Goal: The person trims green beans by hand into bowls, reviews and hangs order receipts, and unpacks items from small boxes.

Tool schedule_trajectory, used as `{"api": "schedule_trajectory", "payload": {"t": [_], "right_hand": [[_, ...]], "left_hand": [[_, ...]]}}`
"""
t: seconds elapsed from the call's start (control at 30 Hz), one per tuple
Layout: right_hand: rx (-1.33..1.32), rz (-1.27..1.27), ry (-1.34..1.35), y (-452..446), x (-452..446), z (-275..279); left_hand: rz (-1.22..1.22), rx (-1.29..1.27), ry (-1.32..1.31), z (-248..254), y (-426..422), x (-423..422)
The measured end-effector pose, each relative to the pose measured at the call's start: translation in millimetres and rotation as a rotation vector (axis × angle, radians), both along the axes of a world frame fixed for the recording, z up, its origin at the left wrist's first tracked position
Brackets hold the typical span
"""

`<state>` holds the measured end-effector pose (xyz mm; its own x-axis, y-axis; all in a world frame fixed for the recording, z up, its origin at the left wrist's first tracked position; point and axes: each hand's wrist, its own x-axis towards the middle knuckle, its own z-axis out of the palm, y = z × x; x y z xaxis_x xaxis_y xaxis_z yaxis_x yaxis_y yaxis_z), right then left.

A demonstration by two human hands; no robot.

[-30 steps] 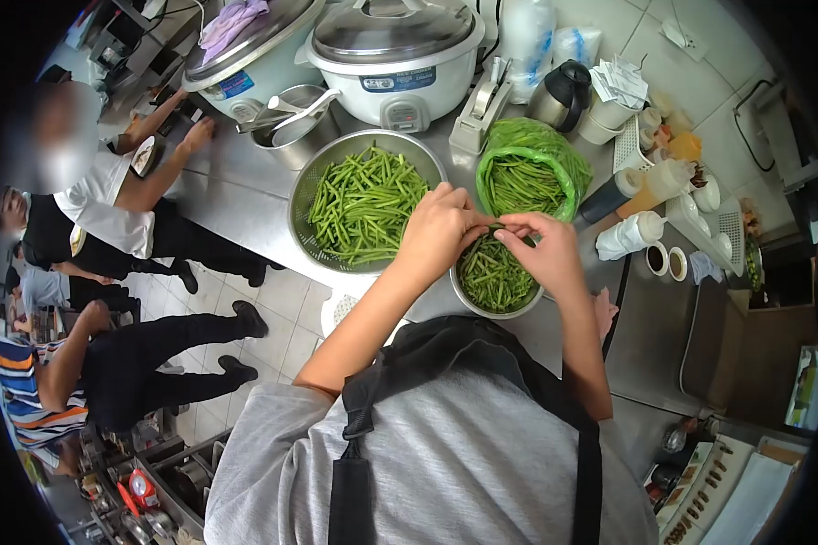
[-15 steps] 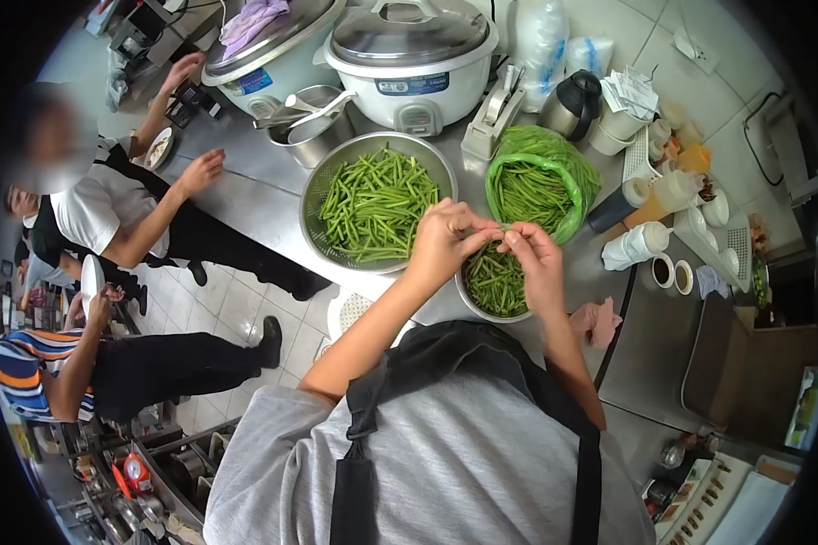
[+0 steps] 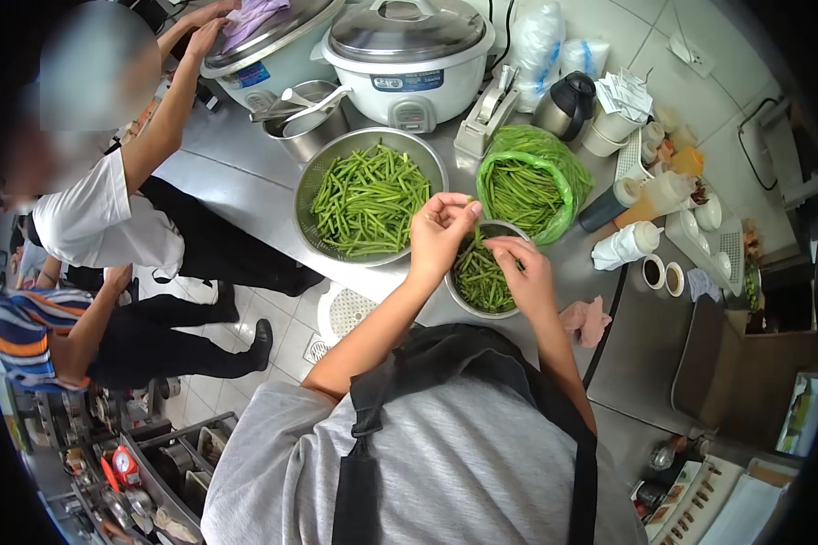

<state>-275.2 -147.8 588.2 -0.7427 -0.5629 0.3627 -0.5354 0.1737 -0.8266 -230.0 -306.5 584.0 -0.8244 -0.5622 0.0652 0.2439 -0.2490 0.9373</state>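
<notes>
My left hand [image 3: 441,236] is closed in a pinch on a green bean [image 3: 470,199], a small piece of which shows at the thumb and fingertips. It is between the colander [image 3: 304,222] of cut beans and the smaller metal bowl [image 3: 463,304]. My right hand [image 3: 525,272] hangs over the right side of that bowl, fingers bent and thumb apart from them; nothing shows in it. Short green bean pieces [image 3: 482,280] fill the bowl. Behind it stands a green plastic bag [image 3: 568,168] of long beans.
Rice cookers [image 3: 409,82], a metal pot [image 3: 314,136] and a tape dispenser [image 3: 486,118] stand at the back. Sauce bottles [image 3: 650,195] and two sauce cups [image 3: 654,271] are at right. A co-worker in a white shirt [image 3: 109,218] reaches across the counter's left end.
My hands, together on a bean before, have moved apart, the right one down over the bowl. The co-worker in white has reached to the purple cloth on the left cooker.
</notes>
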Motion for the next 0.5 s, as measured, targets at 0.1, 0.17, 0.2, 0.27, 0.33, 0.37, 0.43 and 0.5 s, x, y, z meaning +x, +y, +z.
{"api": "schedule_trajectory", "payload": {"t": [0.1, 0.17, 0.2, 0.27, 0.33, 0.37, 0.43, 0.5], "right_hand": [[0.085, -0.014, -0.165, -4, 10, 0], [0.081, 0.001, -0.106, -7, 11, -1], [0.06, 0.033, -0.158, -5, 13, 2], [0.06, 0.078, -0.164, -3, 18, 9], [0.095, 0.182, -0.067, 2, 18, 11], [0.108, 0.229, -0.029, 4, 18, 12], [0.136, 0.343, 0.029, 4, 21, 23], [0.094, 0.393, 0.019, 3, 25, 19]], "left_hand": [[-0.003, -0.04, 0.029, 3, 15, 3], [0.017, -0.055, 0.023, 1, 19, 3], [0.042, -0.067, 0.035, -3, 19, 3], [0.039, -0.031, 0.027, -9, 18, 4], [-0.122, 0.048, -0.089, -4, 14, 12], [-0.197, 0.078, -0.112, -4, 10, 15], [-0.333, 0.089, -0.214, 0, 6, 25], [-0.313, 0.063, -0.222, -7, 8, 31]]}}
